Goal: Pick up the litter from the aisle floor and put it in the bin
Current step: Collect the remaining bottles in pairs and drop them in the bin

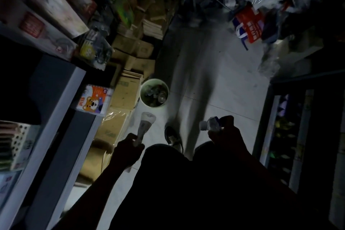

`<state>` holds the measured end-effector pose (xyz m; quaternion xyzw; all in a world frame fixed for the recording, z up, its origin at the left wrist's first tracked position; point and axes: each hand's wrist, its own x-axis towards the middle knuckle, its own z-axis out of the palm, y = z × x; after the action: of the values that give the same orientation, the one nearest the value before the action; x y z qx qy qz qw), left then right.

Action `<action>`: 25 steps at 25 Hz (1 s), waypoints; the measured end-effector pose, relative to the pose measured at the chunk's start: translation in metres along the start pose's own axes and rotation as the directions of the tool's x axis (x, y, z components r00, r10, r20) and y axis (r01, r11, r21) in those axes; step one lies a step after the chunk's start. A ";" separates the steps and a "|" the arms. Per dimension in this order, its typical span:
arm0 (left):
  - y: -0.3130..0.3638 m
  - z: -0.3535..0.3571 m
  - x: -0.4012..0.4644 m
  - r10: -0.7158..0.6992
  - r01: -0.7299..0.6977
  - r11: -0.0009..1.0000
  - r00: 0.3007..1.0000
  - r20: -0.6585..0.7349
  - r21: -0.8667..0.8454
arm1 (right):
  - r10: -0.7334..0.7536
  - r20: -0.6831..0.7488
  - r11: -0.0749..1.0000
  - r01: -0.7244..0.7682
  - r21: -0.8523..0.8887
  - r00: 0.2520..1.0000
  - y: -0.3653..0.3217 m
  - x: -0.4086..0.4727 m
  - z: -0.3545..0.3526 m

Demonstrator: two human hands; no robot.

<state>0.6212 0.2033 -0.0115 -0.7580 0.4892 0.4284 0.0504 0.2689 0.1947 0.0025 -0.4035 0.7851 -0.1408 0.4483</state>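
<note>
The scene is dark. A round pale bin (165, 87) stands on the aisle floor ahead of me, beside stacked cartons, with several bottles and wrappers inside. My left hand (128, 150) grips a pale torch-like object (144, 127) that points toward the bin. My right hand (226, 132) holds a clear plastic bottle (211, 124) with a blue label, its neck pointing left. Both hands are short of the bin, a little nearer to me than it is.
Cardboard cartons (123, 91) line the left side below a shelf counter (61, 102) with packaged goods. A red and blue bag (249, 24) and plastic bags hang at the upper right. A dark shelf unit (291, 127) borders the right. My shoe (172, 137) is on the pale tiled floor.
</note>
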 end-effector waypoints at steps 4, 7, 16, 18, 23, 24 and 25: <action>0.041 -0.021 0.071 0.018 -0.014 0.986 0.999 -0.026 0.166 | -0.052 -0.028 0.994 0.048 -0.102 0.998 -0.038 0.056 -0.001; 0.061 -0.028 0.111 -0.096 0.093 0.994 0.995 -0.036 -0.065 | 0.033 0.030 0.995 -0.030 -0.092 0.999 -0.063 0.101 -0.001; 0.094 -0.008 0.235 -0.517 0.495 0.635 0.843 0.150 -0.593 | 0.018 0.402 0.958 0.099 -0.269 0.915 -0.112 0.289 0.048; 0.090 0.004 0.267 -0.534 0.526 0.604 0.825 0.186 -0.599 | -0.015 0.441 0.937 0.167 -0.308 0.898 -0.113 0.324 0.077; 0.056 0.056 0.383 -0.594 0.608 0.584 0.772 0.226 -0.538 | 0.021 0.520 0.887 0.224 -0.404 0.854 -0.094 0.404 0.196; 0.044 0.070 0.409 -0.599 0.622 0.591 0.765 0.236 -0.514 | 0.038 0.539 0.883 0.225 -0.413 0.842 -0.087 0.419 0.228; 0.033 0.080 0.432 -0.596 0.620 0.611 0.770 0.230 -0.492 | 0.074 0.535 0.899 0.177 -0.402 0.841 -0.082 0.434 0.257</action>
<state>0.6138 -0.0758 -0.3524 -0.8508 0.0603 0.5218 -0.0131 0.4025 -0.1506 -0.3491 -0.5378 0.6274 0.1449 0.5442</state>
